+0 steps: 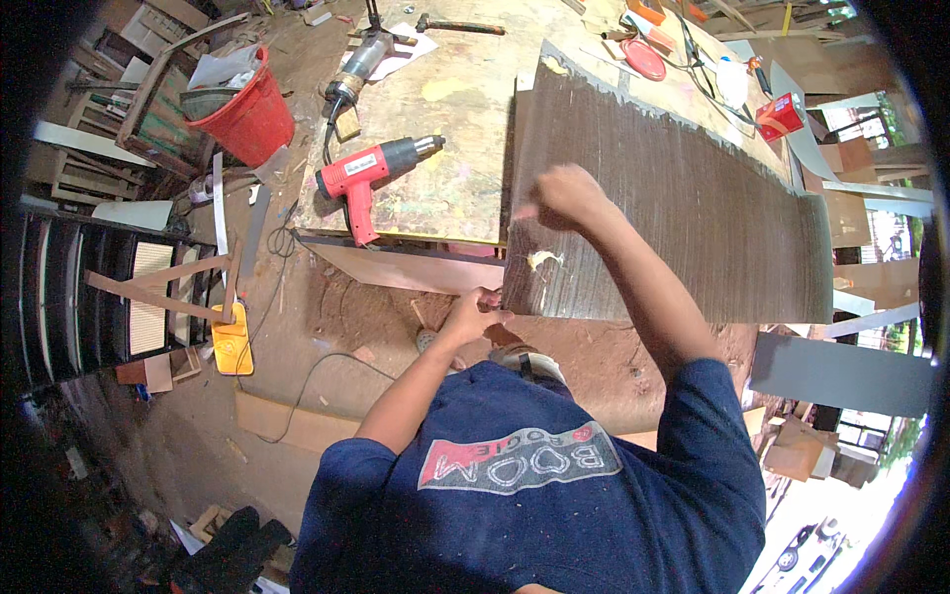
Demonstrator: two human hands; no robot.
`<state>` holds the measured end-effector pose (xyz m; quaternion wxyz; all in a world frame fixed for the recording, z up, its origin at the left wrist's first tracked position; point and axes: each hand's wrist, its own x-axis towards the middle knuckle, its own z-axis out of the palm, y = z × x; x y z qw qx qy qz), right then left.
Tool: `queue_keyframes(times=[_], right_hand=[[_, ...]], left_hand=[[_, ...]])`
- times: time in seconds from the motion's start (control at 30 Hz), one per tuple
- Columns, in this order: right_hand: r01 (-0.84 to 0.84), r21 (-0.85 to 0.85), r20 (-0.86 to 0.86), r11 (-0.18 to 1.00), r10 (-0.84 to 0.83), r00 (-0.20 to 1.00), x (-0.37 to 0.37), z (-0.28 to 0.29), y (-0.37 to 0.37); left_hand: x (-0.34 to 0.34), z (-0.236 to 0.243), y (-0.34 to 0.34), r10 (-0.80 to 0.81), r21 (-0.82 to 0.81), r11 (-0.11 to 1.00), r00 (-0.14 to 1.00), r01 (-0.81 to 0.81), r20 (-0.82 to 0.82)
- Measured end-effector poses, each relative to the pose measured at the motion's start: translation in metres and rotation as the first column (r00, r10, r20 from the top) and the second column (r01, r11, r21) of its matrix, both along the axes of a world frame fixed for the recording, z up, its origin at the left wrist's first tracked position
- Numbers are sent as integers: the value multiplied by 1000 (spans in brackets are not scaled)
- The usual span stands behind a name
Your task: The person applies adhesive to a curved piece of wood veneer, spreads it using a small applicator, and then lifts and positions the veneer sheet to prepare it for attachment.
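Note:
A dark brown wood-grain sheet (683, 218) covers the right part of the worktable, its near edge hanging past the table. My left hand (477, 315) is at the sheet's near left corner, fingers closed around the edge there. Above the sheet's left side my right hand (567, 196) is curled into a fist, its thumb side toward the left edge. Whatever it may hold is hidden. Between the two hands, a small pale curled scrap (544, 260) lies on the sheet. To the left of it, a red and black heat gun (371, 178) rests on the table's near left corner.
A grey power tool (364, 64) and a hammer (463, 27) lie on the worktable (445, 119). A red bucket (252, 119) stands to the left. Cords (287, 238) run over the floor. A red can (780, 117) and a red lid (643, 61) are at the far right.

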<state>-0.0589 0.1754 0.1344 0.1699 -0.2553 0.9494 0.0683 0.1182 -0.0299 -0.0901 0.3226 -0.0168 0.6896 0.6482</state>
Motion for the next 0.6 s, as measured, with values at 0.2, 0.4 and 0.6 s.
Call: queue_keyframes(times=[0.2,0.4,0.6], right_hand=[[-134,328,157,935,86,984,-55,-43,-128],[-274,398,296,875,160,942,-40,-58,-151],[-271,313,334,910,162,928,-21,-3,-106]], left_hand=[[-5,-5,2,-78,-141,987,997,78,1],[-2,-28,3,-90,-199,978,982,56,-166],[1,-13,-2,-74,-226,973,988,42,-137]])
